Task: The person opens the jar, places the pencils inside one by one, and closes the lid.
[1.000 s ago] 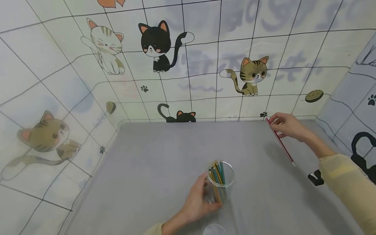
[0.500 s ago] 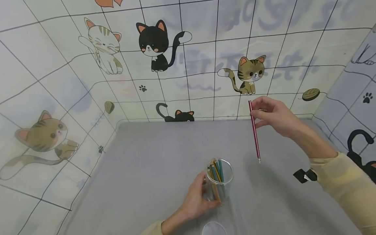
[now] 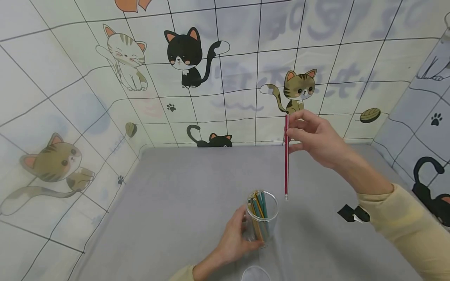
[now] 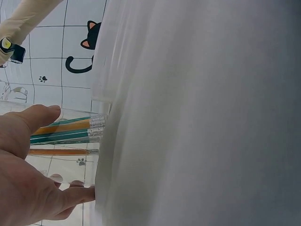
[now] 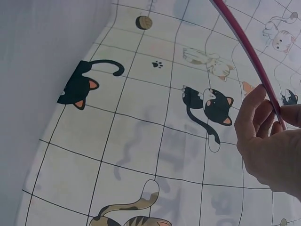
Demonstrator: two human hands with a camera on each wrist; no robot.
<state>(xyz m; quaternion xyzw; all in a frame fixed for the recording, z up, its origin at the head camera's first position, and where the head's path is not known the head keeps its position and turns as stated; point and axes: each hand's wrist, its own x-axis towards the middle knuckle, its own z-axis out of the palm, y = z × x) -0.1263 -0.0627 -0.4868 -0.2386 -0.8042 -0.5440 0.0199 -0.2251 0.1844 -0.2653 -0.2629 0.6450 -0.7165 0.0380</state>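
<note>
In the head view my right hand (image 3: 314, 138) pinches a red pencil (image 3: 286, 164) near its top end. The pencil hangs almost upright, its silver-ended tip pointing down, just right of a clear plastic cup (image 3: 272, 218). My left hand (image 3: 233, 240) grips that cup from its left side, fingers wrapped around the wall. Several teal and yellow pencils (image 3: 258, 207) lean inside against the cup's left wall. From the left wrist, the pencils (image 4: 61, 136) show through the clear wall, their metal ends toward the grey surface. The right wrist view shows the red pencil (image 5: 249, 49) between thumb and fingers.
A round clear lid (image 3: 256, 274) lies on the grey table (image 3: 183, 187) at the front edge of the view. White walls (image 3: 239, 78) with cat drawings enclose the table at the back and sides. A black device (image 3: 353, 213) sits at the right wrist.
My right hand has carried the red pencil left and up toward the cup, turning it from slanted to nearly upright. The left hand and cup stay in place.
</note>
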